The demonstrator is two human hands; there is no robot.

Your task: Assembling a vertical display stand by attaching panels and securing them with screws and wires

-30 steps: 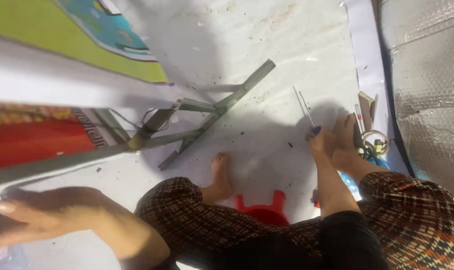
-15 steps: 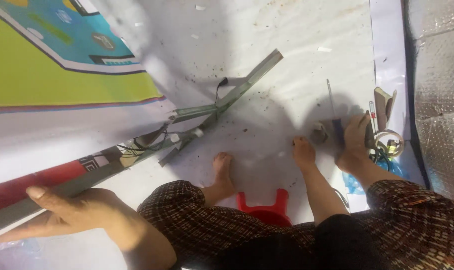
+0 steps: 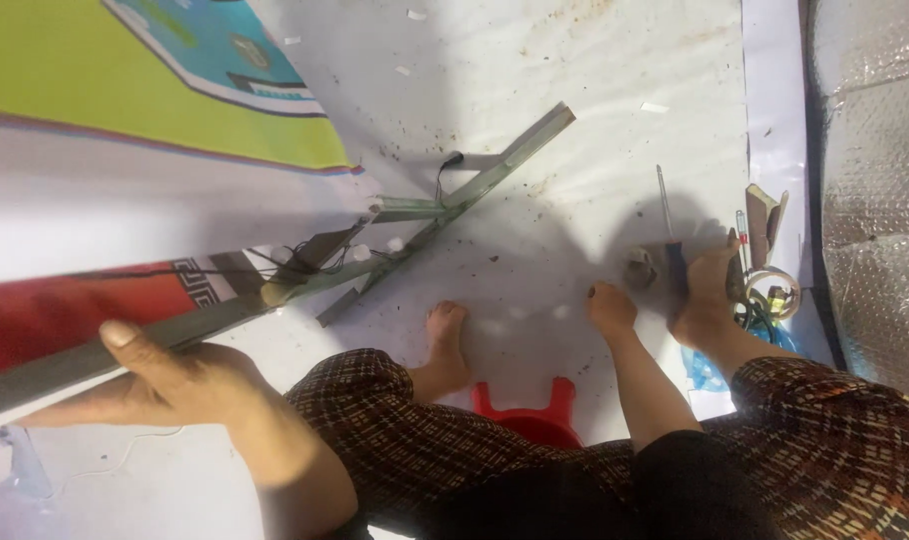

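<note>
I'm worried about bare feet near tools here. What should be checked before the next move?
1. Left hand gripping the bar: ok.
2. Right hand on the screwdriver: touching its handle; whether it has a firm grasp, cannot tell.
3. Right foot clear of the screwdriver: apart from it, ok.
4. Wire on the frame tidy: it hangs loose, not ok.
5. Stool steady: mostly hidden, cannot tell.

Screwdriver (image 3: 672, 240) lies right of the metal frame (image 3: 455, 200), left of the tape roll (image 3: 775, 285).
</note>
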